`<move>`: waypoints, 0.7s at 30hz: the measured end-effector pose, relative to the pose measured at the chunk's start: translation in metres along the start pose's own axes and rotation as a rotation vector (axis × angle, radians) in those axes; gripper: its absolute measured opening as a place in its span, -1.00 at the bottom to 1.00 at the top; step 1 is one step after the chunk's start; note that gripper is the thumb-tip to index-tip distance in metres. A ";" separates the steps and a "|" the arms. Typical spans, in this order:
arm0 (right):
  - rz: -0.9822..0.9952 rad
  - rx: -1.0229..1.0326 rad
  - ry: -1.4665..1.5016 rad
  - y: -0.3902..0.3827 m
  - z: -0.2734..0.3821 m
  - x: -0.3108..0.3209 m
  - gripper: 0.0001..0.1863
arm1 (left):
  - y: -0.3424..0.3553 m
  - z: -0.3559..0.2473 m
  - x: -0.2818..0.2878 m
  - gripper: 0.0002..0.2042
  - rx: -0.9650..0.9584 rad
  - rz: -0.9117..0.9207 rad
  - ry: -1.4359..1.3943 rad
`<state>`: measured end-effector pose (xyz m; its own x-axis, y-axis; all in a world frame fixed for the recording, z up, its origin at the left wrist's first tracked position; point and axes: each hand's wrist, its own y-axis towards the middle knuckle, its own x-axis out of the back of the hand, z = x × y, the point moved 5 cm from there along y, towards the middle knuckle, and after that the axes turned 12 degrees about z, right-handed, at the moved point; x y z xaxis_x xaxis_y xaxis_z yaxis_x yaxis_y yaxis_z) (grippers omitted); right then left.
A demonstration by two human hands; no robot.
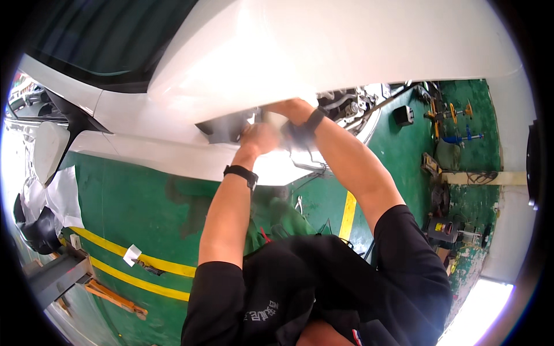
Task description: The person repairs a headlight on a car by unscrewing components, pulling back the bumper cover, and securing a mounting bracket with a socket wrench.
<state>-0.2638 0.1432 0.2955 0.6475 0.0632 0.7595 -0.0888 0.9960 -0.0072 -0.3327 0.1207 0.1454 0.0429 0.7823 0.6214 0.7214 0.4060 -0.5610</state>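
Both my hands are at the gap between the white hood and the white fender of a car. My left hand, with a black watch at its wrist, is over the gap by the fender's upper edge. Motion smears its fingers, and I cannot make out anything in them. Beside it, farther in, my right hand reaches under the hood's edge, which hides its fingertips. A dark band circles that wrist. A blurred pale patch lies between the hands.
Engine bay parts show right of my hands. The windshield and side mirror are at left. Yellow lines cross the green floor. A black box and several tools stand along the right wall.
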 end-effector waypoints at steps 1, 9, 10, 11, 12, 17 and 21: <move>-0.011 0.013 0.012 -0.004 -0.002 0.003 -0.66 | 0.001 0.000 0.000 -0.71 -0.015 -0.022 0.039; 0.072 -0.175 0.594 -0.123 -0.023 0.008 -0.55 | -0.028 0.011 0.003 -0.62 -0.253 -0.389 -0.577; 0.126 -0.238 0.713 -0.145 -0.024 0.010 -0.55 | -0.041 0.004 0.005 -0.59 -0.278 -0.470 -0.579; 0.168 -0.232 0.759 -0.163 -0.021 0.013 -0.55 | -0.053 -0.002 0.005 -0.55 -0.304 -0.551 -0.582; 0.222 -0.211 0.806 -0.175 -0.017 0.013 -0.55 | -0.063 -0.003 -0.001 -0.55 -0.291 -0.556 -0.590; 0.233 -0.216 1.355 -0.232 -0.043 -0.019 -0.47 | -0.084 -0.048 -0.028 -0.36 -0.484 -0.651 -0.666; 0.287 -0.191 1.504 -0.247 -0.051 -0.040 -0.48 | -0.070 -0.057 -0.041 -0.62 -0.485 -0.559 -0.917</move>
<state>-0.2290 -0.1024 0.2341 0.7762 0.1335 -0.6161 -0.3202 0.9254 -0.2029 -0.3454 0.0329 0.1904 -0.7330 0.6799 -0.0213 0.6782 0.7328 0.0549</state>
